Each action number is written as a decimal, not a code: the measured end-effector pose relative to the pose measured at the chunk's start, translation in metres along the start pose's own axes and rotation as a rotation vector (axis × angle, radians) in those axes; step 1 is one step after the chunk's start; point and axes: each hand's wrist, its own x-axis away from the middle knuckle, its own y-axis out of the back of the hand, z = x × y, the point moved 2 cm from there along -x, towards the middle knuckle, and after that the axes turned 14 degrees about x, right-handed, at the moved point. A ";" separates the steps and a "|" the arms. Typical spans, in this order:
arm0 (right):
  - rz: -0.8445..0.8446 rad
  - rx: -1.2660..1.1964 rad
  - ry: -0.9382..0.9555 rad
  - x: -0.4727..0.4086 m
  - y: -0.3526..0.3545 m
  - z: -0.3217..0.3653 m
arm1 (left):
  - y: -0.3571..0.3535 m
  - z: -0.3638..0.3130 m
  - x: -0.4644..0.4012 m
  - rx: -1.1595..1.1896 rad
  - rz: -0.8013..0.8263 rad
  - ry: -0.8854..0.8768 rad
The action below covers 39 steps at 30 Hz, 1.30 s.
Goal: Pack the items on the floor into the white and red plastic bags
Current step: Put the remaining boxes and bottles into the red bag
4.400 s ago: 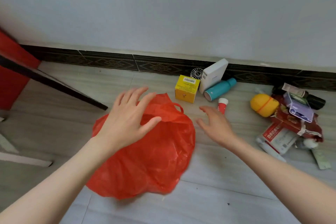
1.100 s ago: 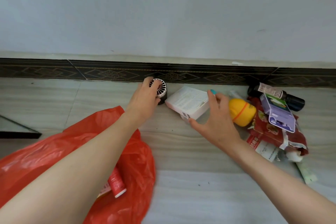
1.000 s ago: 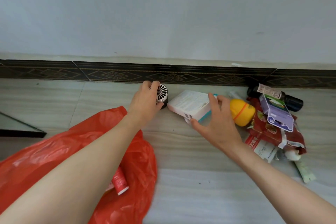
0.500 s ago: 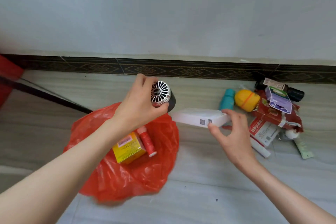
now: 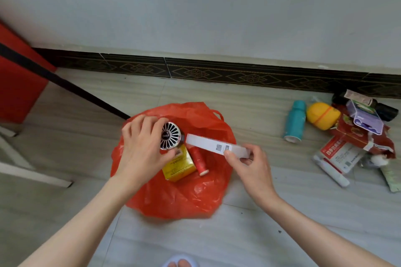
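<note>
The left hand [image 5: 142, 149] grips a round silver device with a radial-slotted face [image 5: 170, 138]; its fingers curl over the far side and the thumb closes on the near edge. The right hand [image 5: 249, 168] pinches one end of a flat white rectangular cardboard box [image 5: 213, 146] between thumb and fingertips [image 5: 227, 154]. The free end of the box reaches toward the left hand and lies just beside the silver device; contact between them cannot be confirmed.

Both held items are above a crumpled red plastic bag [image 5: 180, 193] spread on the grey tiled floor [image 5: 260, 234]. Below the left thumb, on the bag, lies a yellow cardboard box [image 5: 179, 165]. A small red tube with a white cap [image 5: 199, 161] lies touching its right side, below the white box.

Well right of the right-hand fingers, a teal cylindrical bottle [image 5: 294, 122] lies on the floor, just beside a yellow egg-shaped container with an orange band [image 5: 323, 116]. Further right is a pile: a lilac plastic case [image 5: 365, 119], a dark bottle [image 5: 385, 110], a red foil packet [image 5: 358, 135], a white and red medicine pouch [image 5: 338, 155] and a white tube [image 5: 332, 171].

Left of the left-hand fingers, a black bar [image 5: 65, 86] runs diagonally to the bag's edge beside a red panel [image 5: 17, 80]. A dark patterned skirting [image 5: 217, 72] lines the wall beyond.
</note>
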 end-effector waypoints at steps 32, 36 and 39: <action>0.236 0.781 0.531 -0.025 -0.056 0.023 | -0.055 0.051 0.003 0.040 0.204 0.265; 0.266 0.804 0.554 -0.023 -0.053 0.021 | -0.056 0.050 -0.002 0.066 0.304 0.267; 0.192 0.756 0.589 -0.018 -0.037 0.018 | -0.053 0.050 -0.006 0.048 0.331 0.233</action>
